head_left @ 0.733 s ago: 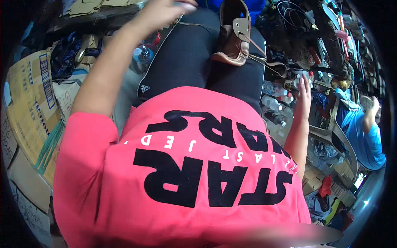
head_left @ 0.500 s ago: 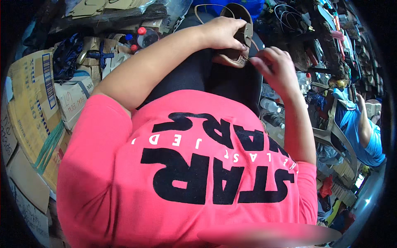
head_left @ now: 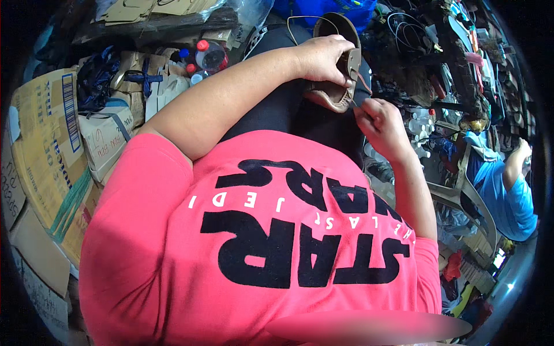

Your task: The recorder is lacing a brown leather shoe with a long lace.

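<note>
A brown shoe (head_left: 328,98) rests across my dark-trousered lap at the upper middle, its opening showing. My left hand (head_left: 324,59) grips its upper edge, with the thumb inside the opening and the fingers over the far side. Beside the shoe's right edge, my right hand (head_left: 382,126) is closed in a pinch. Something thin runs from its fingertips to the shoe's edge; whether it is thread or a slim tool cannot be told. A reddish-brown strip (head_left: 365,84) sticks out at the shoe's right, and a thin pale cord (head_left: 290,30) loops at its left.
Bottles with red caps (head_left: 212,56) stand left of my lap. Cardboard boxes (head_left: 49,144) line the left side. A blue bag (head_left: 359,12) lies beyond the shoe. At right are a plastic chair (head_left: 474,199) and a person in a blue shirt (head_left: 508,202).
The shoe and both hands sit slightly lower and farther right in view. My right hand has drawn a little down from the shoe's edge, its fingers more curled. The person at right has moved an arm.
</note>
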`<control>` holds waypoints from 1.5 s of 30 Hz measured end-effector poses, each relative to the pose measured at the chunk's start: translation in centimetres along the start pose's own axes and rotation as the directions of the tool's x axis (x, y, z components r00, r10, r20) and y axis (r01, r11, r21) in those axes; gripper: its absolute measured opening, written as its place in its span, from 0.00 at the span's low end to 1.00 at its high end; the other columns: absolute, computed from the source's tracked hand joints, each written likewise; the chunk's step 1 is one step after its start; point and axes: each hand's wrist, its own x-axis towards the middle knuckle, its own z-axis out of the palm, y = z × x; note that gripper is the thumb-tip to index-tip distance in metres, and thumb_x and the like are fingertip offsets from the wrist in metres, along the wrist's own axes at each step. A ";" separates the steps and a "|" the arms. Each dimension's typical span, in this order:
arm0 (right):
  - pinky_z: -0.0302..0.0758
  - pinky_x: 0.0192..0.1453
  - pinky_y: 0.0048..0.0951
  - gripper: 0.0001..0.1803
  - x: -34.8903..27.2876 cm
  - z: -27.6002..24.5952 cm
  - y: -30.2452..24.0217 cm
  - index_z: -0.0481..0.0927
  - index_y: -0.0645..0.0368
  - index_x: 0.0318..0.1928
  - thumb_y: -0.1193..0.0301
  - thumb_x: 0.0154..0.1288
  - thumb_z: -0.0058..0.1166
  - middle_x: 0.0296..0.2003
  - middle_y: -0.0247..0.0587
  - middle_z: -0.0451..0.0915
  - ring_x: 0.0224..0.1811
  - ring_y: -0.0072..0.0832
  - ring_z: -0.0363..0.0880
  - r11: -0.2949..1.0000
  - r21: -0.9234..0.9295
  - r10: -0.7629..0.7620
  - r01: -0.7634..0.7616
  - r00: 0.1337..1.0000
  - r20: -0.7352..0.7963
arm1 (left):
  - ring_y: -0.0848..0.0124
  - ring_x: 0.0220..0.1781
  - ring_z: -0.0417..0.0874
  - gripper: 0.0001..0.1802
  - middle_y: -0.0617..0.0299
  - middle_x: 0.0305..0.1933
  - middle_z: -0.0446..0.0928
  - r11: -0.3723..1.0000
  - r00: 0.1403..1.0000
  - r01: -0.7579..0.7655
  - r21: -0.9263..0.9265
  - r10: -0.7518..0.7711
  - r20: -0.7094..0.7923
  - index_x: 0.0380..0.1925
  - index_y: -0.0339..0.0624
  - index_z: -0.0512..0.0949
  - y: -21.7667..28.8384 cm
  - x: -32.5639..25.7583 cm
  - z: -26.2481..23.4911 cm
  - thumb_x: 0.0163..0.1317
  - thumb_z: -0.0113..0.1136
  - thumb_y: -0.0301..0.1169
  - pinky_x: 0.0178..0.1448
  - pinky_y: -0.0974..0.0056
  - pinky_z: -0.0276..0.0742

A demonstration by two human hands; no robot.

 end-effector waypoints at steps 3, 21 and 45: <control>0.64 0.27 0.39 0.12 -1.2 0.1 -0.6 0.66 0.63 0.22 0.74 0.57 0.55 0.19 0.49 0.69 0.23 0.48 0.69 0.984 0.121 0.135 -0.131 0.990 -0.031 | 0.55 0.52 0.75 0.31 0.51 0.46 0.74 1.000 1.000 0.004 -0.027 -0.004 0.015 0.46 0.40 0.75 0.3 -0.1 0.0 0.41 0.72 0.41 0.57 0.59 0.71; 0.74 0.38 0.28 0.15 -0.4 -0.7 -0.4 0.83 0.54 0.45 0.81 0.58 0.54 0.32 0.40 0.75 0.33 0.31 0.78 0.972 0.076 0.228 -0.220 0.967 -0.117 | 0.71 0.40 0.82 0.15 0.61 0.37 0.83 0.961 0.959 0.128 -0.245 -0.057 0.276 0.40 0.41 0.81 0.4 1.3 -2.3 0.49 0.67 0.27 0.49 0.65 0.75; 0.70 0.37 0.24 0.11 0.8 -0.9 2.9 0.84 0.56 0.41 0.80 0.61 0.54 0.29 0.34 0.72 0.33 0.21 0.72 0.907 0.308 0.295 -0.289 0.955 0.028 | 0.65 0.44 0.77 0.11 0.60 0.38 0.78 0.970 0.914 -0.027 -0.242 0.122 0.387 0.36 0.44 0.84 -0.9 2.2 -2.1 0.49 0.67 0.29 0.53 0.63 0.71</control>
